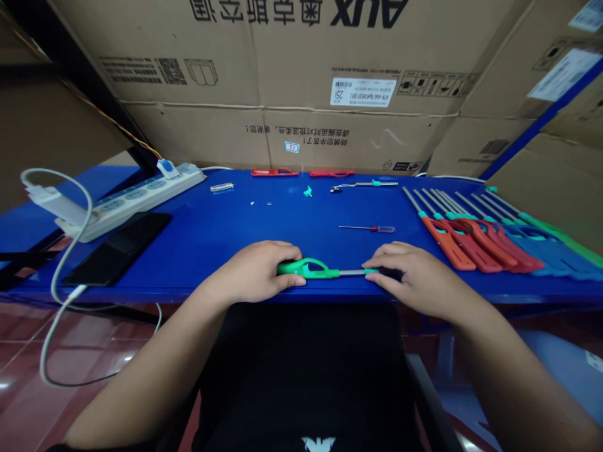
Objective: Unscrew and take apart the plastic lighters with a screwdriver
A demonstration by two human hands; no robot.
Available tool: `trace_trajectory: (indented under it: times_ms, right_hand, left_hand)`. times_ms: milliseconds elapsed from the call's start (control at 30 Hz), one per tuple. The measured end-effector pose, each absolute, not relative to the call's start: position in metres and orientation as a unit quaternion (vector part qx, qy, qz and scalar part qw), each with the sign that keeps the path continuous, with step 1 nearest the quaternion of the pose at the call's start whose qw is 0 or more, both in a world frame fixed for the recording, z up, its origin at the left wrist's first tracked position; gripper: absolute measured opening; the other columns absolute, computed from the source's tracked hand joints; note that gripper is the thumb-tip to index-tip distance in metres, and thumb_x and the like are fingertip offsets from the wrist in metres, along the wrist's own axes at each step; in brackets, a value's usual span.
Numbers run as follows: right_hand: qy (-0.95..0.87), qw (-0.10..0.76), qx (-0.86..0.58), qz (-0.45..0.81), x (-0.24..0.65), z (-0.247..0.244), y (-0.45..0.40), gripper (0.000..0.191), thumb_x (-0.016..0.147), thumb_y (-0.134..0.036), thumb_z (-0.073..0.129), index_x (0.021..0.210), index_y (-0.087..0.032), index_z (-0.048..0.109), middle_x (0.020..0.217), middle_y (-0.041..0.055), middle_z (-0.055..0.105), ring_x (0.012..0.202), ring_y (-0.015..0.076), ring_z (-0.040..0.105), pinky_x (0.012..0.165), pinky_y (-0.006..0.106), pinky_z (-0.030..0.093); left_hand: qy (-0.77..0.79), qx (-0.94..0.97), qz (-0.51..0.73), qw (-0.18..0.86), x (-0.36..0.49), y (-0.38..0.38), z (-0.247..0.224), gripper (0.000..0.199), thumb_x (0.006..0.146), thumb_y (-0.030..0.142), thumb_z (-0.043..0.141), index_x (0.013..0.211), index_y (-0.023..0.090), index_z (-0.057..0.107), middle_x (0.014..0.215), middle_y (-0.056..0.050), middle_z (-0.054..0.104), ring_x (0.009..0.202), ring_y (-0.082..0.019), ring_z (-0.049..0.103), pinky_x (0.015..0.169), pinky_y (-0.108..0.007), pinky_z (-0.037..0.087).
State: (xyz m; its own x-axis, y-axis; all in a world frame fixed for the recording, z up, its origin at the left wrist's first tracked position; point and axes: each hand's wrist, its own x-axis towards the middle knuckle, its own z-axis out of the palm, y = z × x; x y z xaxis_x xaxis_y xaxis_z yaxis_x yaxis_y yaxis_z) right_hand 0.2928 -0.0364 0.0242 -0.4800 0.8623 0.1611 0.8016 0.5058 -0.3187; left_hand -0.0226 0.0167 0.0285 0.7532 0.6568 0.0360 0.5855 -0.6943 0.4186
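Green long-necked lighter (315, 270) lies level at the near edge of the blue tabletop (226, 227), long axis left to right; left hand (257, 271), fingers closed round its handle; right hand (417, 276), fingers pinched at its teal-collared tip; each hand touches its own end.

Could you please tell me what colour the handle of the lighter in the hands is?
Bright green, clearest in the head view.

The person wears a plain black garment (311, 370) with a jagged, wing-like white print (318, 444) low on its front. A dark sleeve edge (70, 447) shows near the left elbow; the left hand (261, 271) and right hand (412, 276) are bare.
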Motion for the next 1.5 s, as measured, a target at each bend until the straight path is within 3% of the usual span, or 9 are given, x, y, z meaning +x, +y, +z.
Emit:
trace_trajectory:
  times_ms: [333, 633, 767, 900, 1267, 1400, 1500]
  right_hand:
    - [-0.876, 0.166, -0.449, 0.059, 0.242, 0.015, -0.041, 0.023, 0.099, -0.027, 0.051, 0.109, -0.017, 0.070, 0.105, 0.0085, 0.074, 0.097, 0.0244, 0.064, 0.091, 0.044, 0.049]
    - [-0.894, 0.183, -0.408, 0.015, 0.226, 0.016, -0.033, 0.023, 0.098, -0.022, 0.051, 0.100, -0.014, 0.072, 0.096, 0.0102, 0.074, 0.088, 0.0233, 0.064, 0.083, 0.038, 0.052]
    - [-0.892, 0.134, -0.431, -0.021, 0.229, 0.025, -0.030, 0.028, 0.099, -0.030, 0.052, 0.110, -0.014, 0.072, 0.102, 0.0107, 0.075, 0.096, 0.0263, 0.066, 0.093, 0.044, 0.050]
    - [-0.908, 0.089, -0.405, -0.067, 0.235, 0.030, -0.027, 0.027, 0.098, -0.028, 0.052, 0.100, -0.013, 0.074, 0.091, 0.0114, 0.075, 0.088, 0.0262, 0.066, 0.099, 0.047, 0.047]
    - [-0.919, 0.112, -0.357, -0.127, 0.223, 0.028, -0.019, 0.027, 0.086, -0.012, 0.053, 0.103, -0.009, 0.074, 0.085, 0.0110, 0.071, 0.084, 0.0247, 0.065, 0.104, 0.043, 0.046]
    - [-0.921, 0.094, -0.344, -0.157, 0.225, 0.029, -0.020, 0.028, 0.086, -0.012, 0.052, 0.105, -0.008, 0.073, 0.087, 0.0127, 0.072, 0.083, 0.0255, 0.063, 0.094, 0.042, 0.049]
    - [-0.919, 0.097, -0.342, -0.173, 0.224, 0.034, -0.024, 0.029, 0.088, -0.012, 0.051, 0.107, -0.009, 0.072, 0.088, 0.0134, 0.071, 0.081, 0.0256, 0.062, 0.081, 0.040, 0.049]
  left_hand:
    - [0.344, 0.918, 0.167, 0.102, -0.018, -0.006, 0.017, 0.020, 0.096, 0.037, 0.056, 0.086, 0.020, 0.054, 0.082, 0.000, 0.060, 0.077, -0.018, 0.055, 0.069, -0.029, 0.038]
    - [0.372, 0.902, 0.219, 0.026, -0.017, -0.014, 0.003, 0.019, 0.096, 0.032, 0.055, 0.081, 0.021, 0.056, 0.077, -0.001, 0.060, 0.071, -0.018, 0.048, 0.063, -0.031, 0.036]
    - [0.395, 0.890, 0.228, 0.014, -0.017, -0.015, 0.001, 0.019, 0.096, 0.033, 0.055, 0.082, 0.021, 0.058, 0.078, -0.002, 0.060, 0.073, -0.019, 0.049, 0.063, -0.031, 0.037]
    - [0.399, 0.884, 0.242, 0.012, -0.017, -0.016, 0.000, 0.020, 0.097, 0.034, 0.054, 0.082, 0.021, 0.058, 0.078, -0.002, 0.061, 0.073, -0.019, 0.049, 0.063, -0.032, 0.038]
    - [0.416, 0.870, 0.264, 0.015, -0.017, -0.017, 0.002, 0.020, 0.095, 0.034, 0.057, 0.081, 0.021, 0.057, 0.074, -0.001, 0.062, 0.070, -0.018, 0.052, 0.064, -0.031, 0.040]
    - [0.401, 0.883, 0.243, 0.012, -0.015, -0.017, 0.006, 0.013, 0.097, 0.030, 0.054, 0.096, 0.021, 0.064, 0.083, -0.002, 0.069, 0.074, -0.019, 0.059, 0.066, -0.032, 0.044]
    - [0.375, 0.890, 0.259, 0.016, -0.011, -0.017, 0.009, 0.022, 0.098, 0.035, 0.053, 0.112, 0.022, 0.065, 0.097, -0.005, 0.074, 0.084, -0.020, 0.067, 0.072, -0.032, 0.050]
